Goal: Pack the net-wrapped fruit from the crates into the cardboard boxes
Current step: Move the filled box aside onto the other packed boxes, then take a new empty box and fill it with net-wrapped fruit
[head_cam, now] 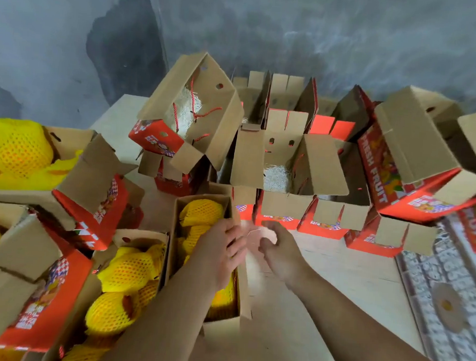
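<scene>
Head view, wide-angle w/ edges warped. Both forearms come in from the bottom edge, cut off below the elbow. Left hand [223,249] lies over the right wall of the narrow brown cardboard box [244,290] at centre; its fingers [234,238] are curled over the box's rim, tips hidden on the far side, so how firm the hold is can't be told. Right hand [276,245] sits just beside it over the pale table [324,265], fingers [270,227] curled in loosely; there's motion blur and a faint thin strand between the two hands, too smeared to say what it is or whether the right hand pinches it.

Yellow foam-net-wrapped fruit [201,211] fills that narrow box; the left forearm covers the middle of the row, so a count isn't possible. More netted fruit [125,271] lies in the red-and-brown printed box [140,237] just left, and in boxes along the left edge, partly cut off by frame & flaps.

Behind the hands stand open red-printed cardboard boxes w/ flaps up; one straight ahead [288,167] shows pale shredded padding [276,177] at the bottom, and a tilted one [191,106] on top of another box has the same padding plus red cord handles. Box interiors further back are hidden. Flat patterned sheet [448,293] at right, print unreadable.
</scene>
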A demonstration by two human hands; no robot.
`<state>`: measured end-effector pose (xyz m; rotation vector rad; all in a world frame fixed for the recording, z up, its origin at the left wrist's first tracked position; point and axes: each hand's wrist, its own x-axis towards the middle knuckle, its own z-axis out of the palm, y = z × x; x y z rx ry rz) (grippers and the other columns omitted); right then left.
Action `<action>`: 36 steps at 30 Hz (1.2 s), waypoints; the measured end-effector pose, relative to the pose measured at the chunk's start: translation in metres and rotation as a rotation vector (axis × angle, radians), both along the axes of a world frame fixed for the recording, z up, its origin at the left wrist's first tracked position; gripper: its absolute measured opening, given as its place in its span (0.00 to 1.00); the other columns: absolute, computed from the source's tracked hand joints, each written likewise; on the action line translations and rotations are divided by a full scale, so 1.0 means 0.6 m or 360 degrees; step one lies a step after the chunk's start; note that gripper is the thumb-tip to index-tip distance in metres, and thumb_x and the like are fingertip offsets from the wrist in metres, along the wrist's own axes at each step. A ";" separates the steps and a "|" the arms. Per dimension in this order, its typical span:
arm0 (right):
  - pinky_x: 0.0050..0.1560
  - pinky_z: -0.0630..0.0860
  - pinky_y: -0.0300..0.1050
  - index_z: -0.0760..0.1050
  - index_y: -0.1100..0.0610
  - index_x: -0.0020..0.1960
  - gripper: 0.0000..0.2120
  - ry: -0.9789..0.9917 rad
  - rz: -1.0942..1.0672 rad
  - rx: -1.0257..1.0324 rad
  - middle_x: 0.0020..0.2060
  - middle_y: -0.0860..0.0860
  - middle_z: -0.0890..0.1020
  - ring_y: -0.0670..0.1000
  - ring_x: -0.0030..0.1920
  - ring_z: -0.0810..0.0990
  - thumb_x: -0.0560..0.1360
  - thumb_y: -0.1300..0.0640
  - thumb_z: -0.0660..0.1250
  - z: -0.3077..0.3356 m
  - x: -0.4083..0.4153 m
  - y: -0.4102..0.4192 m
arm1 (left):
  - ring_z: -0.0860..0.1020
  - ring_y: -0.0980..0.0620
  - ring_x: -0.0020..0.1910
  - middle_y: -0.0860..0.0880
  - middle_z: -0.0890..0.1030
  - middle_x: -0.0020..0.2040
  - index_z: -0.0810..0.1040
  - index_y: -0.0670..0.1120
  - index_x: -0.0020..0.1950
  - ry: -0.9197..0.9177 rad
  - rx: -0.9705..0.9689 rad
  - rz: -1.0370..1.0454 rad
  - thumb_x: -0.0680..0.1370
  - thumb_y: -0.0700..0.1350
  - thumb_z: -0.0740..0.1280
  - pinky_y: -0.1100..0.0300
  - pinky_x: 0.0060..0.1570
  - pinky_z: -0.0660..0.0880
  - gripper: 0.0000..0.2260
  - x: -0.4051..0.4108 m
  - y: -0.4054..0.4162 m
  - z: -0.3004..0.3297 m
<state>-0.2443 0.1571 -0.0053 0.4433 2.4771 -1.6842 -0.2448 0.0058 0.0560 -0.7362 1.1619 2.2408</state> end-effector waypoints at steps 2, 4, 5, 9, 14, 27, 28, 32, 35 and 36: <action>0.69 0.67 0.43 0.66 0.53 0.74 0.24 0.0120 0.0014 0.0315 0.76 0.54 0.67 0.55 0.69 0.73 0.80 0.66 0.61 0.018 -0.056 0.037 | 0.74 0.53 0.43 0.52 0.79 0.42 0.75 0.46 0.49 0.0081 -0.0171 -0.0144 0.86 0.41 0.58 0.56 0.53 0.73 0.09 -0.038 0.019 -0.011; 0.70 0.56 0.34 0.51 0.56 0.83 0.35 0.0029 0.0166 0.0460 0.82 0.55 0.52 0.53 0.81 0.57 0.81 0.65 0.62 0.028 -0.105 0.071 | 0.69 0.51 0.39 0.47 0.70 0.41 0.72 0.46 0.48 0.0153 -0.0385 -0.0328 0.85 0.38 0.55 0.58 0.41 0.67 0.10 -0.075 0.045 -0.012; 0.67 0.58 0.32 0.46 0.56 0.83 0.37 -0.0051 0.0258 0.0481 0.82 0.55 0.52 0.55 0.81 0.58 0.81 0.65 0.62 0.031 -0.122 0.083 | 0.70 0.48 0.38 0.43 0.69 0.42 0.72 0.46 0.48 0.0209 -0.0524 -0.0409 0.84 0.37 0.55 0.58 0.40 0.65 0.10 -0.090 0.058 -0.012; 0.64 0.74 0.51 0.59 0.53 0.79 0.32 -0.0299 0.0498 0.1130 0.73 0.52 0.62 0.60 0.67 0.76 0.78 0.68 0.63 0.039 -0.146 0.100 | 0.79 0.36 0.60 0.36 0.79 0.61 0.76 0.40 0.67 0.0417 -0.0953 -0.0533 0.83 0.37 0.62 0.51 0.57 0.75 0.13 -0.116 0.101 -0.022; 0.61 0.76 0.49 0.75 0.58 0.63 0.13 -0.0304 0.0385 0.1246 0.63 0.57 0.73 0.61 0.61 0.80 0.79 0.65 0.62 0.037 -0.121 0.092 | 0.72 0.50 0.37 0.45 0.74 0.44 0.76 0.45 0.66 0.0429 -0.0979 -0.0631 0.82 0.39 0.62 0.60 0.36 0.68 0.13 -0.104 0.122 -0.029; 0.48 0.76 0.53 0.68 0.55 0.52 0.09 0.0062 0.0124 0.1140 0.56 0.56 0.74 0.60 0.52 0.79 0.79 0.67 0.59 0.092 0.010 0.115 | 0.77 0.39 0.51 0.40 0.77 0.51 0.70 0.38 0.58 0.0699 -0.1452 0.0225 0.78 0.40 0.69 0.50 0.46 0.73 0.13 -0.034 0.192 -0.006; 0.47 0.76 0.53 0.66 0.53 0.51 0.10 0.0080 0.0096 0.1140 0.55 0.55 0.74 0.60 0.51 0.78 0.78 0.68 0.59 0.095 0.018 0.121 | 0.78 0.40 0.48 0.44 0.78 0.48 0.70 0.41 0.58 0.0763 -0.1330 0.0383 0.78 0.37 0.67 0.51 0.42 0.73 0.11 -0.022 0.187 -0.001; 0.44 0.72 0.52 0.68 0.55 0.52 0.09 0.0233 0.0091 0.1187 0.50 0.52 0.72 0.59 0.49 0.77 0.79 0.67 0.58 0.106 0.060 0.149 | 0.80 0.51 0.48 0.50 0.78 0.51 0.72 0.58 0.53 0.1227 -0.1292 0.0399 0.78 0.42 0.70 0.53 0.44 0.78 0.13 0.025 0.157 -0.012; 0.42 0.67 0.50 0.68 0.54 0.53 0.05 0.0364 0.0160 0.1256 0.49 0.52 0.72 0.58 0.50 0.76 0.80 0.63 0.59 0.113 0.102 0.171 | 0.76 0.49 0.51 0.50 0.78 0.58 0.78 0.54 0.59 0.1096 -0.1685 0.0123 0.78 0.50 0.71 0.49 0.52 0.77 0.11 0.035 0.155 -0.036; 0.42 0.68 0.51 0.68 0.54 0.53 0.05 0.0394 0.0176 0.1268 0.50 0.52 0.73 0.58 0.50 0.75 0.80 0.62 0.59 0.115 0.118 0.181 | 0.73 0.49 0.53 0.48 0.74 0.64 0.78 0.50 0.64 0.0939 -0.1684 -0.0062 0.78 0.52 0.71 0.52 0.53 0.75 0.15 0.040 0.163 -0.041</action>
